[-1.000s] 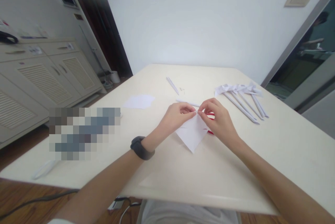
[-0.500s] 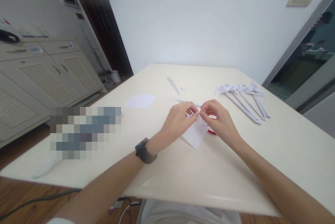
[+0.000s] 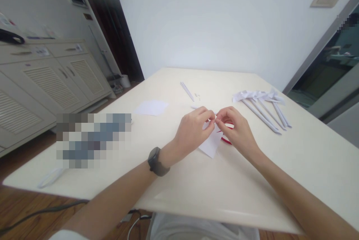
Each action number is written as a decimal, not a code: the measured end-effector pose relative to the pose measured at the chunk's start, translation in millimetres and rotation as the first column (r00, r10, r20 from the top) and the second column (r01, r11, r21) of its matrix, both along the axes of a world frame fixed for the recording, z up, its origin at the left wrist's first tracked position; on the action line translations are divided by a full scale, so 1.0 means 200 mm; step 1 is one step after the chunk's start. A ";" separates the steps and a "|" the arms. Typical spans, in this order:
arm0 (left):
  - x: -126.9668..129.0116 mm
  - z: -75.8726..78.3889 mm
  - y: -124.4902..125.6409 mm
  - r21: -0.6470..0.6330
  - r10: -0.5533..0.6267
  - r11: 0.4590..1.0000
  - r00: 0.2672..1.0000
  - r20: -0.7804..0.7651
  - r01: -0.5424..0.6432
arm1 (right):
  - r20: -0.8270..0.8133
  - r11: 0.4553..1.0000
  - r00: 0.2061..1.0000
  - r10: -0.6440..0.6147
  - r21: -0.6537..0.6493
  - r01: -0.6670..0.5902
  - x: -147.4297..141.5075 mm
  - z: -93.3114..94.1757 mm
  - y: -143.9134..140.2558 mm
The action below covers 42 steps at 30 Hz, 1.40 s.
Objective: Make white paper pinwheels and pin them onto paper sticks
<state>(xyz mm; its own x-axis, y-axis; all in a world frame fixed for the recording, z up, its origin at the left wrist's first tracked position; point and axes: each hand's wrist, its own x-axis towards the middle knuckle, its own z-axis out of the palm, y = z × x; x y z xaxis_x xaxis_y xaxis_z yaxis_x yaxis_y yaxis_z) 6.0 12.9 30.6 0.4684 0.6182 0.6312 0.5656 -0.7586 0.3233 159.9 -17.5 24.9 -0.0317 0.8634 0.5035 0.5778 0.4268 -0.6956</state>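
Note:
My left hand (image 3: 195,127) and my right hand (image 3: 233,124) meet over the middle of the table, thumbs and forefingers pinched close together. Between them they hold a white sheet of paper (image 3: 211,146) near its top; the lower corner hangs toward me. My fingers hide the exact spot being gripped. Partly behind the right hand lies a red looped object (image 3: 226,140), perhaps scissor handles. A rolled white paper stick (image 3: 195,107) pokes out just beyond my left hand.
Several paper sticks with folded heads (image 3: 263,111) lie at the right. Thin white sticks (image 3: 187,91) and small scraps (image 3: 198,95) are farther back. Loose paper sheets (image 3: 153,108) rest at the left, beyond a blurred-out item (image 3: 94,140). A white strap (image 3: 50,178) lies near the left corner.
My fingertips stay together at the top of the paper. My left hand has turned slightly, and the sheet's lower corner has shifted a little right. The view has moved slightly.

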 end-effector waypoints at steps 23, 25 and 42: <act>-0.06 0.08 0.04 -0.604 -0.212 0.563 0.805 0.555 0.565 | -0.439 0.834 0.863 0.249 -0.356 -0.422 0.19 0.10 0.05; -0.06 0.08 0.04 -0.626 -0.206 0.501 0.785 0.584 0.598 | -0.473 0.796 0.832 0.290 -0.362 -0.484 0.16 0.09 0.04; -0.02 0.04 0.03 -0.538 -0.206 0.703 0.858 0.471 0.464 | -0.461 0.859 0.827 0.322 -0.225 -0.460 0.10 0.06 0.02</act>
<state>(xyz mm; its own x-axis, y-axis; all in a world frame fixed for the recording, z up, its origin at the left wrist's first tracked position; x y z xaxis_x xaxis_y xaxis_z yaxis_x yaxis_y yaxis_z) 2.8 18.2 37.6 0.5493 0.7680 0.3293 0.0613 -0.4300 0.9007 179.4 -13.3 37.0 -0.2606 0.9317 0.2529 0.0564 0.2762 -0.9594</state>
